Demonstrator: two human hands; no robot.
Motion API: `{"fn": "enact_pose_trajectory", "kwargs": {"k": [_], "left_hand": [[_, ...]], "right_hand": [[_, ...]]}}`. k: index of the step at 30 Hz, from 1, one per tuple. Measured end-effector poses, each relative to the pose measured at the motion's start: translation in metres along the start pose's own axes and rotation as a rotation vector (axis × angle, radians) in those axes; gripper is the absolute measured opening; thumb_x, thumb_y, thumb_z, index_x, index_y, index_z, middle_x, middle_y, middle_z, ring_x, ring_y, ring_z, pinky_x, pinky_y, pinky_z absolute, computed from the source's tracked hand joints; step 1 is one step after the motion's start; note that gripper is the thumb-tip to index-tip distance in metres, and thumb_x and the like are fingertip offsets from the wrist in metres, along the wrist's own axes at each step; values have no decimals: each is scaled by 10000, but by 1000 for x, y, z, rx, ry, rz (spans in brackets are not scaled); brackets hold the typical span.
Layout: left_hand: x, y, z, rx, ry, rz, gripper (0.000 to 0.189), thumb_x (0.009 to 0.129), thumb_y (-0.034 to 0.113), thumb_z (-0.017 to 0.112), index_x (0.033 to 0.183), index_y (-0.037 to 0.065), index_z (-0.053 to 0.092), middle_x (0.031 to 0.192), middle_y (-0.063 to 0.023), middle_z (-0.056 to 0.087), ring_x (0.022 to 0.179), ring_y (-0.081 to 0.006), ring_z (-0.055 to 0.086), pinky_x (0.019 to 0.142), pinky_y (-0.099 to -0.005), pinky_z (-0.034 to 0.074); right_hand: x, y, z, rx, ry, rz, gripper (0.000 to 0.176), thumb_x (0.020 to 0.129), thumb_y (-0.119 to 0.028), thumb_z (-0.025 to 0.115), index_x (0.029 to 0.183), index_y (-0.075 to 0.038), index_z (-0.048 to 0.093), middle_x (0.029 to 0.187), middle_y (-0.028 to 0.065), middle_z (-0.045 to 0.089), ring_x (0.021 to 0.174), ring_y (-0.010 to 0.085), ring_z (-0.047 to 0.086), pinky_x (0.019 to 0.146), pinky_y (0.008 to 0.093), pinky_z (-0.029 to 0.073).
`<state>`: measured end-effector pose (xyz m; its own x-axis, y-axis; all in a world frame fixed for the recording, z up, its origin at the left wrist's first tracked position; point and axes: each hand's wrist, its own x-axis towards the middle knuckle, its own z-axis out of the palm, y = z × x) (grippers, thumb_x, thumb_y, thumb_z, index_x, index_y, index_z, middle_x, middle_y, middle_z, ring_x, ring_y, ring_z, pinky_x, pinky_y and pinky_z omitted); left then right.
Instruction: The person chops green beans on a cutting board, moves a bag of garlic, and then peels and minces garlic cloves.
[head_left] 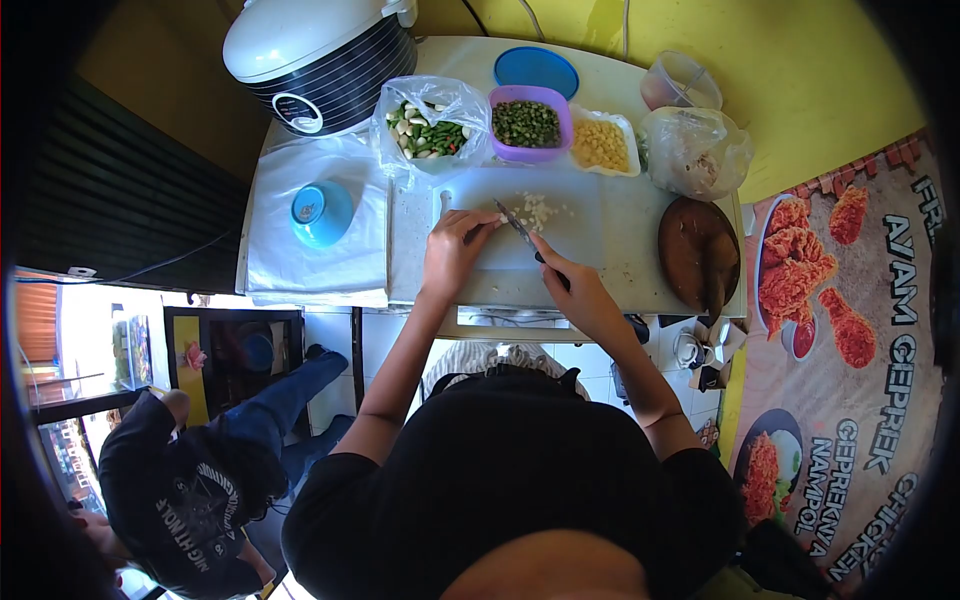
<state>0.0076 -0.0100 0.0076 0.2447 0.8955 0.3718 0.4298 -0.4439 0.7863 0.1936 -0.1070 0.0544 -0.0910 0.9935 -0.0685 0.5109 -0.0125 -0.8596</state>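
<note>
On the white cutting board, my left hand has its fingertips closed on a small pale piece, which looks like a garlic clove. My right hand grips the handle of a kitchen knife. Its dark blade slants up and left, its tip close to my left fingertips. Chopped pale bits lie scattered just right of the blade. Behind the board stands a clear plastic bag of green chillies and peeled garlic cloves. Beside it is a purple container full of chopped green pieces.
A white tray of yellowish cubes, a tied plastic bag and a blue lid stand at the back. Left are a rice cooker and an upturned blue bowl; right, a brown stone mortar. Another person sits lower left.
</note>
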Motion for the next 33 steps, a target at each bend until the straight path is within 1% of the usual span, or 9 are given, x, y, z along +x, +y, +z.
{"fn": "enact_pose_trajectory", "kwargs": {"k": [2,4,10,20,23,25,26,28,33], "left_hand": [[0,0,1,-14,5,-5,132,817,104,714,936,55,739,916,-88,702,860,-263,643,775,-357,514],[0,-1,0,6,7,16,134,814,101,714,937,54,740,922,-86,699,868,-261,635,782,-358,511],[1,-1,-1,3,-7,20,140,809,94,716,940,54,744,936,-82,691,889,-255,615,798,-358,503],[-1,-2,0,0,2,11,132,827,116,709,940,55,737,930,-87,693,883,-265,625,787,-352,510],[-1,-1,0,6,4,21,133,824,120,714,937,54,734,922,-90,692,882,-267,625,787,-355,509],[-1,2,-1,6,-2,11,133,822,121,717,935,53,732,918,-92,691,879,-270,624,788,-358,507],[0,3,-2,5,-7,-2,134,820,122,719,933,52,730,914,-94,689,875,-273,623,790,-361,505],[0,-1,0,8,4,16,132,818,119,719,930,51,727,909,-96,686,872,-276,622,790,-364,504],[0,-1,0,15,12,21,134,808,114,726,925,48,722,900,-100,680,867,-282,620,788,-371,502]], "right_hand": [[1,1,1,13,-9,36,487,969,-76,508,1445,-142,427,696,85,424,619,96,380,608,251,408],[4,13,6,-26,20,-45,487,947,-63,517,1425,-123,445,783,246,582,535,212,525,584,326,453],[16,23,18,47,31,-74,473,939,-59,516,1406,-113,467,680,260,529,490,283,493,557,353,444],[-14,28,15,-100,58,-108,551,936,-64,516,1464,-149,385,658,235,541,533,291,535,590,351,453],[-17,21,5,-52,-14,-9,543,946,-74,514,1466,-163,387,653,203,540,522,250,513,584,336,445],[-13,18,2,-6,37,21,518,968,-79,510,1464,-181,402,629,72,392,560,104,364,558,248,379],[-11,15,1,-8,38,18,518,968,-79,510,1464,-181,402,629,72,392,560,104,364,558,248,379],[-6,8,2,-1,16,-10,522,964,-85,505,1467,-161,388,683,164,519,535,167,452,582,303,433],[3,18,12,6,41,-126,527,963,-75,501,1470,-150,378,784,182,604,554,186,495,606,308,450]]}}
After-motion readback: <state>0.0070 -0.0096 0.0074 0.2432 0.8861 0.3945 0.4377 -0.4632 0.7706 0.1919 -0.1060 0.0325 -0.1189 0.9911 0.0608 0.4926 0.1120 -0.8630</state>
